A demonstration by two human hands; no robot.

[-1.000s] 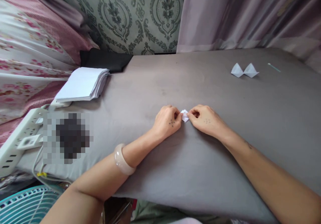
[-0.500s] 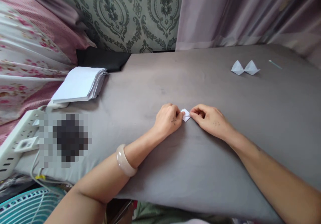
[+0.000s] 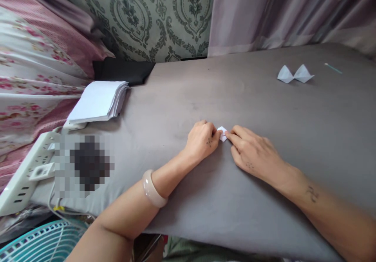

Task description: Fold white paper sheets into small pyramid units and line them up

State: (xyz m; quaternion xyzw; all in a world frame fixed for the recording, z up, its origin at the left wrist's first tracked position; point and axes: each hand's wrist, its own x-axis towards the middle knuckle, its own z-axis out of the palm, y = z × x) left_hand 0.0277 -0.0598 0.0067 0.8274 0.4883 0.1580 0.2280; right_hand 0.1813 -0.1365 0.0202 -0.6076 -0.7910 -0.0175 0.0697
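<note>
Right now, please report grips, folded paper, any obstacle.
Left grip pinching folded paper. Right grip touching its right side. Nothing seen obstructing; white paper shape stands beyond, apart.

Up between 11 and 12 o'clock, here's the wall, papered in grey-green, big dark medallions with leafy scrolls curling between them! Round to 1 and 2, a mauve curtain drops in long folds, its pale hem down at the far edge of the desk, which spreads wide under a grey cover. Over at 10, floral fabric drapes in pink and white. Between 8 and 9, a white power strip slants along the desk's side, and at 8, a round turquoise grille peeks in! Soft light, palest on the cover towards 12, dimming to deeper grey at 3.
</note>
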